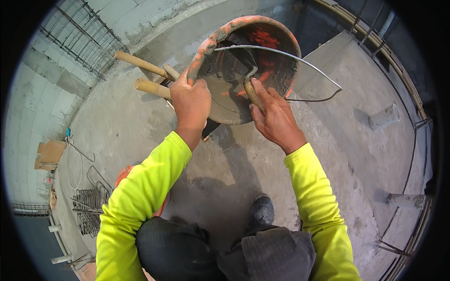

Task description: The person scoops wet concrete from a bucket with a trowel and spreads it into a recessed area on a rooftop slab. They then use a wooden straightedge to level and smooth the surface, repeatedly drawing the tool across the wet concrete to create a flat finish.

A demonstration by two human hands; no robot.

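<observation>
An orange bucket (289,51), tilted with its mouth toward me, is coated with grey wet mortar inside, and a wire handle arcs across its mouth. My left hand (190,105) grips the bucket's left rim, fingers closed. My right hand (275,119) is closed on the wooden handle of a trowel (253,93), whose bent neck and dark blade reach into the bucket, partly hidden in its shadow. Bamboo poles (151,85) lie just left of my left hand, behind the bucket.
A block wall (42,98) with rebar mesh (79,40) is at left. Bent steel bars (86,210), cardboard (49,154) and an orange container (123,174) lie left of my legs. Short pipes (382,117) protrude at right along the concrete floor (328,178), near an edge with bars and poles.
</observation>
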